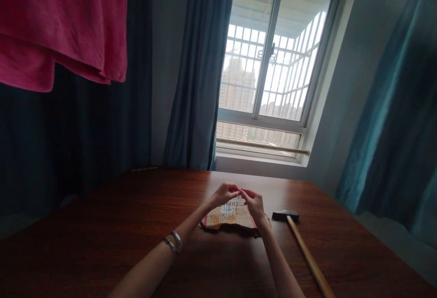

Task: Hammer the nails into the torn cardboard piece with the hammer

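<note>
My left hand (pixel 224 194) and my right hand (pixel 253 203) meet fingertip to fingertip over a small board. Between their pinched fingers is a thin dark nail (pixel 238 196), held roughly upright; the fingers partly cover it. Beneath them lies the pale board (pixel 243 217), dotted with many small holes or marks, with pinkish sides and a ragged, dark near edge. Several nails (pixel 229 206) stand upright in a row on it, close to my left hand. To the right of my right hand rests a hammer (pixel 293 218) with a black head and a long wooden handle.
Everything lies on a brown wooden table (pixel 136 216). Behind it are a barred window (pixel 262 52) and a blue curtain (pixel 196 74), with another curtain (pixel 382 106) at the right. A pink cloth (pixel 68 24) hangs at the upper left.
</note>
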`<state>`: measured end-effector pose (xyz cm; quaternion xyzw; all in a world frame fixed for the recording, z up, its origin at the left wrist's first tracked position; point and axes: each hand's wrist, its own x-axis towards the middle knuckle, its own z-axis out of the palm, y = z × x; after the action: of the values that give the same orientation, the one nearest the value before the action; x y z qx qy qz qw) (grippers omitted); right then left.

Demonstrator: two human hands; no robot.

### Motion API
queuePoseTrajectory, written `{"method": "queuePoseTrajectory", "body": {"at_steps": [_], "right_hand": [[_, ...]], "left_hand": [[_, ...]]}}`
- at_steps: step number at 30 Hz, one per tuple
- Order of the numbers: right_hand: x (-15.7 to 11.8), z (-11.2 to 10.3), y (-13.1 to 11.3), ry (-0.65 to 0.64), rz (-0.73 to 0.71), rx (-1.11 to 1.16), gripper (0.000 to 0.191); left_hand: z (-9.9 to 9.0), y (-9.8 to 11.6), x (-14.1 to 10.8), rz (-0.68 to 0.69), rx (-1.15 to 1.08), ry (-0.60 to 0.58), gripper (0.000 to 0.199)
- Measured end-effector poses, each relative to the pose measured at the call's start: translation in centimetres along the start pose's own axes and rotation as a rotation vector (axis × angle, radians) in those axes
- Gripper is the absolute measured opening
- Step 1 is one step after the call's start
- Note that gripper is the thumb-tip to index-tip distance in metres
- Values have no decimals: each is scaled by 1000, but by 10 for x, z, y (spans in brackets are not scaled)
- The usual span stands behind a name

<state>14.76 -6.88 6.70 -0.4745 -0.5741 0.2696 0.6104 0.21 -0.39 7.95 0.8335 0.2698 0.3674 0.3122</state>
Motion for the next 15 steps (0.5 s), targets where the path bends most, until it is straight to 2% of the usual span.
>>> {"method": "queuePoseTrajectory", "body": {"at_steps": [5,10,15], "right_hand": [[4,-4,21,28,12,-8,48],[2,-5,42,14,8,-56,43],[-1,-6,49,-39,3,-106,41]], "left_hand": [[1,-8,1,-60,73,22,35],[4,-22,0,-154,32,31,38],[12,-29,-5,-221,-42,-36,41]]}}
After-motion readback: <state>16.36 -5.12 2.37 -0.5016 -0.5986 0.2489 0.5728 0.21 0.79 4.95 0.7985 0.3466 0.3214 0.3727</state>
